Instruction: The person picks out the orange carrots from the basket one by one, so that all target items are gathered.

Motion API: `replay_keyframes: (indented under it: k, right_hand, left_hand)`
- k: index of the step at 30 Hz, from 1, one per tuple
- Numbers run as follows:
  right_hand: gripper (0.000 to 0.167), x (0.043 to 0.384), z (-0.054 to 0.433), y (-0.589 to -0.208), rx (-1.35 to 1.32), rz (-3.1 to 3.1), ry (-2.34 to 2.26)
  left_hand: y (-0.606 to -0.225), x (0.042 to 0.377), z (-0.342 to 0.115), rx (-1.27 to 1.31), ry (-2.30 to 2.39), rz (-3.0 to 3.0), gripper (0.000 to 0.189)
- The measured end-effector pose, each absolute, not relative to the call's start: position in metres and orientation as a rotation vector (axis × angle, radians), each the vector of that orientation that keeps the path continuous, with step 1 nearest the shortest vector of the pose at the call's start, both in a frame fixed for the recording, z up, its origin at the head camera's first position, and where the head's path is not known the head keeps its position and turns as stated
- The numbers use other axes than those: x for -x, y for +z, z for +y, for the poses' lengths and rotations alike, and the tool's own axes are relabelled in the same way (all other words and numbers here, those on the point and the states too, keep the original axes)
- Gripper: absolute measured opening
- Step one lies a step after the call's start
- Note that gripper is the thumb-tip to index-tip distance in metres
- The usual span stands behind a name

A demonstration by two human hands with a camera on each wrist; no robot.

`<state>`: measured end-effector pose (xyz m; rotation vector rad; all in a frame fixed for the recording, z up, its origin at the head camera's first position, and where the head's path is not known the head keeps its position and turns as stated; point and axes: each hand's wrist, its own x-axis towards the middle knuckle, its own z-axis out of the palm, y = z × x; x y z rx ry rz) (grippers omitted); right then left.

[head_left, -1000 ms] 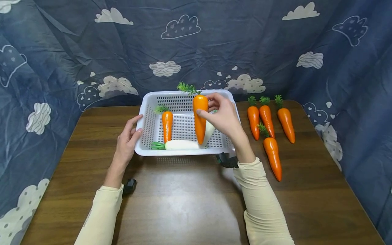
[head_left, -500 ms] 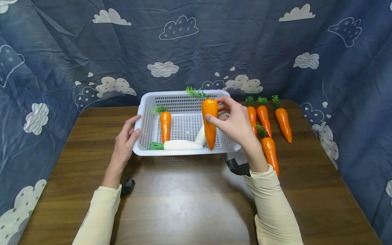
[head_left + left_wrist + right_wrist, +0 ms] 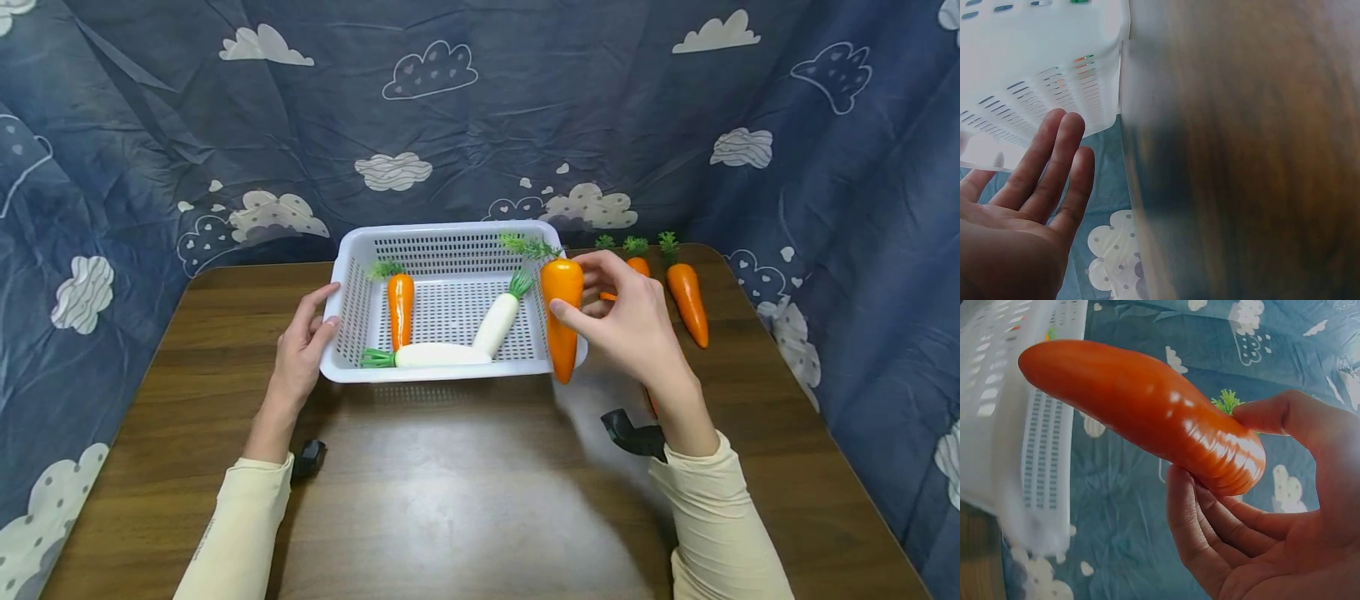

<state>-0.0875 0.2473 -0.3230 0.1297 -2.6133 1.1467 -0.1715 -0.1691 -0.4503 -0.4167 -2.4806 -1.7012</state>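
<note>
My right hand (image 3: 626, 312) pinches an orange carrot (image 3: 561, 321) with a green leafy top, fingers on one side and thumb on the other. It hangs tip down over the right end of a white perforated basket (image 3: 442, 374); the right wrist view shows the carrot (image 3: 1141, 403) whole, beside the basket wall. My left hand (image 3: 300, 346) rests against the basket's left end; its fingers (image 3: 1063, 147) look fairly straight in the left wrist view. Inside the basket lie another carrot (image 3: 401, 310) and two white radishes, one along the front (image 3: 442, 355), one slanted at right (image 3: 497, 325).
More carrots lie on the wooden table (image 3: 442, 500) to the right, one fully visible (image 3: 687, 304), others partly hidden behind my right hand. A dark blue cloud-print cloth (image 3: 465, 117) hangs behind the table.
My right hand has carried the carrot rightward, from over the basket's middle to its right end, uncovering the slanted radish. My left hand stays at the basket's left end.
</note>
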Motion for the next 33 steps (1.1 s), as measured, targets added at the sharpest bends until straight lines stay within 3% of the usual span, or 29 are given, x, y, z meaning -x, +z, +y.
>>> replay_keyframes:
  k: [13, 33]
  right_hand:
    - [0.052, 0.065, 0.31, -0.334, -0.011, -2.69, 0.984]
    - [0.056, 0.073, 0.398, -0.347, 0.151, -2.883, 0.716]
  left_hand:
    - [-0.449, 0.171, -0.17, 0.428, -1.715, -2.469, 0.051]
    - [-0.452, 0.173, -0.172, 0.444, -1.697, -2.474, 0.05]
